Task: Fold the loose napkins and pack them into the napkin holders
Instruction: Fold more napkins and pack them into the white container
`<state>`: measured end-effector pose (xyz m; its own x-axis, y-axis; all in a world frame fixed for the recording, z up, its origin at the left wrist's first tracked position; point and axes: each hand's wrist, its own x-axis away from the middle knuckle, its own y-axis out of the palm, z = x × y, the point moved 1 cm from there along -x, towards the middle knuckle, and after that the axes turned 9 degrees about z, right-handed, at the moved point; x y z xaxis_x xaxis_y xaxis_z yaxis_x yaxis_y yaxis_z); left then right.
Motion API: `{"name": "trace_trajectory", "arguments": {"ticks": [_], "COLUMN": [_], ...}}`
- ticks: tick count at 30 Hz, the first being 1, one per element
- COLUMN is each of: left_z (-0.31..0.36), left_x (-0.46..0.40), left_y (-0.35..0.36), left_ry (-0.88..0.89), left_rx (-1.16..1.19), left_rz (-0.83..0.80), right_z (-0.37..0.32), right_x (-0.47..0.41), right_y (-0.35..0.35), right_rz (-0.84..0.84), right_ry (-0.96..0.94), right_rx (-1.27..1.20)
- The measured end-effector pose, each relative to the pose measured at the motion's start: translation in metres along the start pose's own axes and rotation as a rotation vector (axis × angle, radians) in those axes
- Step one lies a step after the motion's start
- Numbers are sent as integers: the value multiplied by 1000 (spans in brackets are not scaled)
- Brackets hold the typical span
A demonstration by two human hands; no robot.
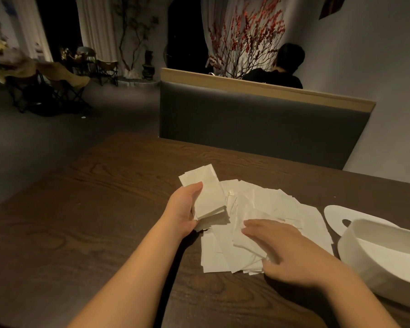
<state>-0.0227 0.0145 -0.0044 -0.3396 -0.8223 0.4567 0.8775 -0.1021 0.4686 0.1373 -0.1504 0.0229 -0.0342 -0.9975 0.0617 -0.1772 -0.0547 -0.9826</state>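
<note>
A spread of loose white napkins [265,207] lies on the dark wooden table [92,233]. My left hand [184,209] grips a stack of folded napkins [207,192], lifted at the pile's left edge, thumb on top. My right hand [291,252] rests flat on the loose napkins near the pile's front, fingers stretched out to the left. A white oval napkin holder [369,252] stands open at the right, with white paper inside. Its white lid [336,215], with a slot, lies just behind it.
A grey padded bench back [258,124] with a wooden top rail stands beyond the table's far edge. A person in dark clothes [282,69] sits behind it by red-flowered branches. Folding chairs [57,84] stand on the floor at far left.
</note>
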Motion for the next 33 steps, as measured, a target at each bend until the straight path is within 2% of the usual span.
{"name": "trace_trajectory", "arguments": {"ticks": [8,13,17,19,23,31,33], "left_z": [-6,-6,-4,-3,-4,-3,-2], "left_x": [1,4,4,5,3,5,6], "left_y": [0,-2,-4,-3,-1,1,2], "left_ry": [19,40,41,34,52,37,36], "left_rx": [-11,8,0,0,-5,-11,-3], "left_rz": [-23,-44,-39,-41,-38,-59,-59], "right_z": [-4,-11,-12,-6,2,-8,-6], "right_x": [-1,-6,-8,-8,-14,-20,-21], "right_y": [6,7,2,3,10,11,15], "right_rz": [244,270,356,351,264,237,283], "right_ry": [-37,-77,-78,-55,-92,-220,-209], "right_rx": [35,93,-159,-215,-133,-52,-116]}}
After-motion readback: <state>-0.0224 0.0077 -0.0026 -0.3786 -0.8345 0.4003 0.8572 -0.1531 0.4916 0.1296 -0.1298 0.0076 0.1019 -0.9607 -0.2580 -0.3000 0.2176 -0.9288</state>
